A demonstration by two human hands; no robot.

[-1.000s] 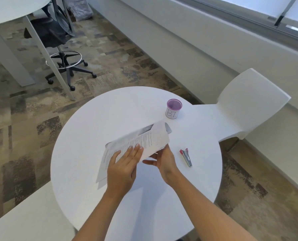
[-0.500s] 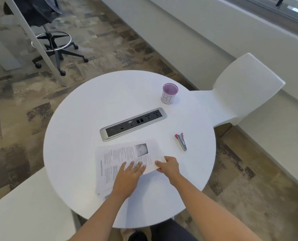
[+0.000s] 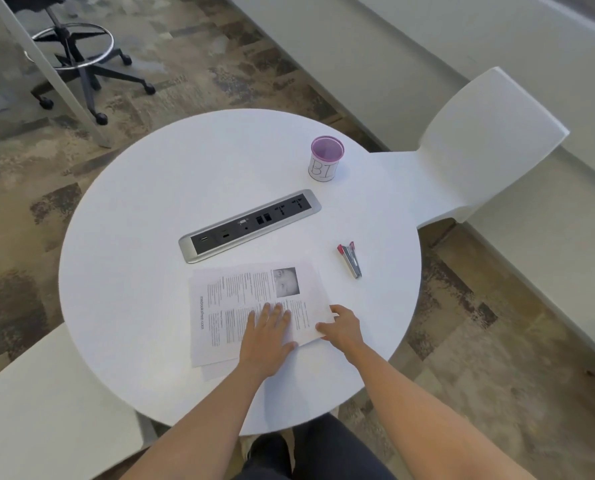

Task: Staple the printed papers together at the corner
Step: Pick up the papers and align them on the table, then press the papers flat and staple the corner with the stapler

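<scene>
The printed papers [image 3: 240,299] lie flat on the round white table [image 3: 133,237], with a lower sheet poking out at the near left corner. My left hand [image 3: 266,336] rests palm-down on the near part of the top sheet, fingers spread. My right hand [image 3: 343,327] pinches the papers' near right corner between thumb and fingers. A small red and silver stapler [image 3: 349,259] lies on the table to the right of the papers, untouched.
A silver power and socket strip [image 3: 251,225] is set into the table behind the papers. A purple-rimmed cup marked "BI" [image 3: 326,158] stands at the back right. White chairs stand at the right [image 3: 490,140] and near left [image 3: 46,410].
The papers, held raised and curled a second ago, now lie flat on the table. My left hand presses on them and my right hand has shifted to the near right corner.
</scene>
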